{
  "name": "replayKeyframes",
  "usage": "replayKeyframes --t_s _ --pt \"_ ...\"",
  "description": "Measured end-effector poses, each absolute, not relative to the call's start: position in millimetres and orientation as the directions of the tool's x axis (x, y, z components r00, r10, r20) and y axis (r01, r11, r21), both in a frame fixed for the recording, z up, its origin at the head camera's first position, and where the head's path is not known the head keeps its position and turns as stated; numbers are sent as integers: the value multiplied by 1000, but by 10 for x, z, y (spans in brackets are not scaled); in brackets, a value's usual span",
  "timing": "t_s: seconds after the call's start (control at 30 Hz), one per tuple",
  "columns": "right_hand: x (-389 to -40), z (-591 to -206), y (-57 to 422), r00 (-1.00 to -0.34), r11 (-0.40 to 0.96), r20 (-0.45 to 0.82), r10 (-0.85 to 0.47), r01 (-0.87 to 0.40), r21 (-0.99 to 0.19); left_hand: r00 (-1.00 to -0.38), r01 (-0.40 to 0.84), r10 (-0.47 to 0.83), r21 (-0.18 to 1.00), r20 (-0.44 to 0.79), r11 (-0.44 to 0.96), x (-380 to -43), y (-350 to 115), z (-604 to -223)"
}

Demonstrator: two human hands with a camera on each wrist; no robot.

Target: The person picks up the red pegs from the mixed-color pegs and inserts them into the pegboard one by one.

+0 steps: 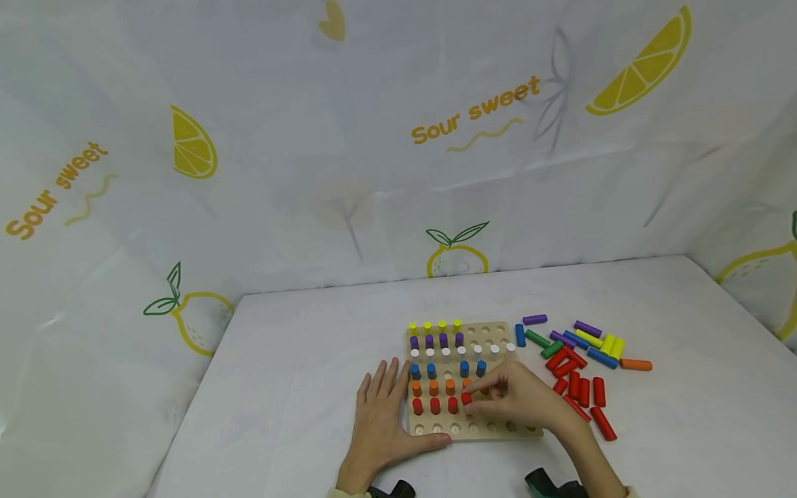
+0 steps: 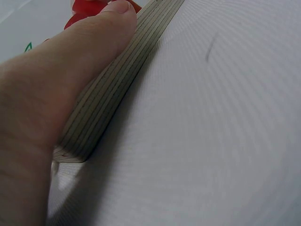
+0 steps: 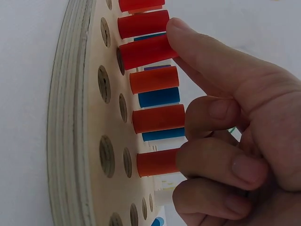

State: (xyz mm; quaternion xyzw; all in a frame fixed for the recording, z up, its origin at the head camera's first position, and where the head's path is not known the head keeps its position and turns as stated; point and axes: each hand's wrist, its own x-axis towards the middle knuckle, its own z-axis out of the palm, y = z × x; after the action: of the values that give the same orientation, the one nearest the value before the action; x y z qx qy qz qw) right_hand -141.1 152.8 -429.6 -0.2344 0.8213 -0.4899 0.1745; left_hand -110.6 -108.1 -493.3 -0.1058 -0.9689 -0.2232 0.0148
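Observation:
A wooden pegboard (image 1: 498,430) carries rows of upright yellow, purple, white, blue, orange and red pegs. My right hand (image 1: 513,394) pinches a red peg (image 3: 146,51) between thumb and index finger. In the right wrist view this peg tilts slightly, its lower end at the mouth of a hole beside another red peg (image 3: 142,24). The other fingers of that hand are curled in near the orange pegs (image 3: 159,118). My left hand (image 1: 385,422) lies with straight fingers along the board's left side. Its thumb (image 2: 94,42) rests against the board's front edge (image 2: 117,80).
Loose red pegs (image 1: 584,392) lie right of the board, with green pegs (image 1: 537,339), blue pegs (image 1: 602,357), yellow pegs (image 1: 617,348), purple pegs (image 1: 588,328) and an orange peg (image 1: 636,364) behind them. A lemon-printed white sheet (image 1: 324,173) hangs behind the white table (image 1: 268,387).

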Motion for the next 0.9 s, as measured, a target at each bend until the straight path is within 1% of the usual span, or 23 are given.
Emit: replayKeyframes --t_s 0.9 --pt "-1428 -4330 1523 -844 475 -58 -533 -242 -846 -975 223 201 431 96 874 -1101 -1080 -4948"
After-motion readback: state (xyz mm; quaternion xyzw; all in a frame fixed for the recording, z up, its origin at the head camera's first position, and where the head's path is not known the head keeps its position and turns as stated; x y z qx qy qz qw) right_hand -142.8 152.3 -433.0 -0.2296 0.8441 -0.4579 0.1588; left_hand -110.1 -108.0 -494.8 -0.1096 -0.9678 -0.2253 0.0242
